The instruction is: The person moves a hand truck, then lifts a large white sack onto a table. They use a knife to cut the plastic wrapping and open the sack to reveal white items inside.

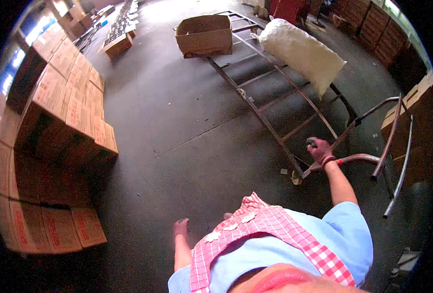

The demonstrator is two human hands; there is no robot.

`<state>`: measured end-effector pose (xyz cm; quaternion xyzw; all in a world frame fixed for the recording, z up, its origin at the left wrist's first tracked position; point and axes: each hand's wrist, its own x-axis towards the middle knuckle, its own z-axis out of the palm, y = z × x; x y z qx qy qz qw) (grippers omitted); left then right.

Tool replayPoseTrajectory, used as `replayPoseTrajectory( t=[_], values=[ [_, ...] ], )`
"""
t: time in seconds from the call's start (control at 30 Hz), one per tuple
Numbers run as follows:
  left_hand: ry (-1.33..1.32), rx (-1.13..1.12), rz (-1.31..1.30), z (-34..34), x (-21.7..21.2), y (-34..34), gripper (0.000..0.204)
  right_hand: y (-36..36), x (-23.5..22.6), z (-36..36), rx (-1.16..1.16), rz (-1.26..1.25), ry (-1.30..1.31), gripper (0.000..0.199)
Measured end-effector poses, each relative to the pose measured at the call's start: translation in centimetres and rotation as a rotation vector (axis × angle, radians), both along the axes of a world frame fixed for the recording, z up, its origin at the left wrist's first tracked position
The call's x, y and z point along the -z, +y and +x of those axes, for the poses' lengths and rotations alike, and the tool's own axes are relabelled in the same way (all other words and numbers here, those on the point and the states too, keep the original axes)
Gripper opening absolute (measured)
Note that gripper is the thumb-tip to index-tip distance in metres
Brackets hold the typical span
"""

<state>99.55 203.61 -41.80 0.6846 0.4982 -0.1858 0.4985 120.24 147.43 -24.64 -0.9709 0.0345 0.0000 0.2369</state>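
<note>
in the head view, the right hand (321, 152) is curled around the near end of the metal cart (262, 118), while the left hand (181, 228) hangs loose and empty, left of the cart; the cardboard box (206, 45) sits at its far end, the white sack (299, 51) along its right side; a firm, level hold should keep both steady

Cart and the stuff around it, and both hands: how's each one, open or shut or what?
Cart: loaded
Cardboard box: open on top
White bag: plump, lying on the cart
Stacked boxes: piled up, look shut
Right hand: gloved, at the cart's end, grip unclear
Left hand: gloved, lowered, grip unclear
</note>
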Motion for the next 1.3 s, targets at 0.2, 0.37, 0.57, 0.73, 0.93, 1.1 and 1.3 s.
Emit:
replayPoseTrajectory(
  t=[0.2,0.37,0.57,0.73,0.93,1.1,1.3],
  values=[
    [-0.206,0.191,0.025,12.8,6.8,11.7,0.027,8.4,13.4,1.2,0.116,-0.142,0.450,0.032],
    [0.106,0.287,0.061,20.5,2.8,13.1,0.030,12.9,20.4,4.7,0.274,-0.162,0.721,0.030],
    [0.110,0.415,0.090,23.1,7.8,22.7,0.032,25.7,20.2,26.2,0.150,-0.031,0.861,0.042],
    [0.067,0.305,0.029,34.0,9.7,28.7,0.033,38.0,18.2,46.9,-0.079,-0.018,0.558,0.036],
    [0.024,0.382,0.028,45.2,12.7,38.2,0.035,49.2,19.4,60.6,0.015,0.372,0.567,0.027],
    [-0.085,0.814,0.271,56.5,17.8,48.3,0.036,51.8,20.1,60.3,-0.089,-0.032,0.772,0.040],
    [-0.368,-0.105,0.028,85.5,4.1,55.6,0.035,50.3,27.9,64.1,-0.434,-0.487,0.887,0.036]
  ],
)
